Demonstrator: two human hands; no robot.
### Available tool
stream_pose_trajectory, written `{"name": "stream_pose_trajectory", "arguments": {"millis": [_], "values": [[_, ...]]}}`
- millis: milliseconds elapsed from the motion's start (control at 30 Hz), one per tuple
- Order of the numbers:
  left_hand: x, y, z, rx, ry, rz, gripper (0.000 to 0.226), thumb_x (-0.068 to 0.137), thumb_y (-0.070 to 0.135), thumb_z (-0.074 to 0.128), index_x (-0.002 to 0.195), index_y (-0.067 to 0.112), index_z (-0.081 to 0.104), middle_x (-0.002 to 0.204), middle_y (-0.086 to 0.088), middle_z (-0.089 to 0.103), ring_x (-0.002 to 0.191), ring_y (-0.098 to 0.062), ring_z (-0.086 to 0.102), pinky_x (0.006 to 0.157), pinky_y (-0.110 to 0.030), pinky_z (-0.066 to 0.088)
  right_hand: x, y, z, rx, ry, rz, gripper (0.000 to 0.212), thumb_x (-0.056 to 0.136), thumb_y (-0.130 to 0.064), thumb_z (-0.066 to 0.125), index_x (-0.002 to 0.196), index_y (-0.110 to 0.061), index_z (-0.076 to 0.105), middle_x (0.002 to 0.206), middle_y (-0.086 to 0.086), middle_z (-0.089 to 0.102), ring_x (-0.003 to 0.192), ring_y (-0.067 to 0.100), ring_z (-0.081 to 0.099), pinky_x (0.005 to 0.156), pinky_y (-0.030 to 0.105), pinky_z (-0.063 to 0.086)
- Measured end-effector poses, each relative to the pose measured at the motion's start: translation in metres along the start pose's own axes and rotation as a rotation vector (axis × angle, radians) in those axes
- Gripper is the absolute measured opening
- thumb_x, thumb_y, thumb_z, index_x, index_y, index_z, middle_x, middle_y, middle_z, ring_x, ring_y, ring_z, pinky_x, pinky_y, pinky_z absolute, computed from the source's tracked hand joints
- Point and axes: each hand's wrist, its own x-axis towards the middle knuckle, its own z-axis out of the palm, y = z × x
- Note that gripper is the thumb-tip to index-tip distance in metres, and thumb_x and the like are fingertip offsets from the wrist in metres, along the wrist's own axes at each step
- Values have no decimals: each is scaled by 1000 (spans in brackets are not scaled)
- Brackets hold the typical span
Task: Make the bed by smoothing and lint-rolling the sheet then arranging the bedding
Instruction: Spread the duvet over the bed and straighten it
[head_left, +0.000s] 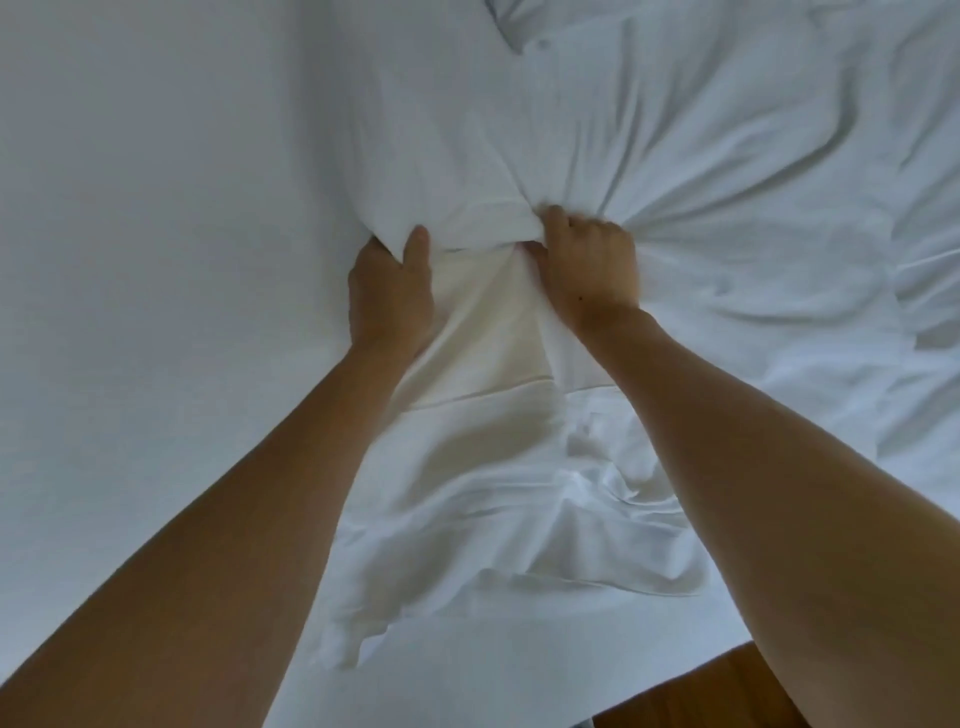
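Brown wooden floor (727, 691) is peeking out at the bottom right of the frame, just past the edge of the bed. White sheet (130, 312) is lying flat and smooth over the whole left side of the frame. Two bare arms are reaching up from the bottom corners toward the middle. Between the arms a white duvet (701, 156) is bunching into soft folds, and it is spreading out, all wrinkly, over the right side and the top of the frame. Near the middle, the left hand (389, 296) is gripping a corner of the duvet, with the thumb on top of the cloth and the fingers tucked under it. Just beside it, the right hand (587, 265) is curling tight around a bunch of the same duvet, and creases are fanning out from its fist. At the top middle, more white bedding is lying crumpled.
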Motion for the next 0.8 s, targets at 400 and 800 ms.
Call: {"name": "stream_pose_trajectory", "arguments": {"millis": [400,800], "values": [[-159,14,-58,-214,-169,-85,36,97,22,55,62,18,51,46,10,51,43,-2,47,49,-15,38,-111,5,-100,225,-262,31,32,97,-35,50,93,-6,62,65,15,65,60,36,64,53,35,44],[-218,-64,-96,424,-304,431,58,82,60,49,96,6,63,82,-7,63,89,-25,58,78,-34,45,-248,-27,-99,344,25,282,31,89,-27,62,112,-7,56,107,12,63,97,28,55,86,34,43]]}}
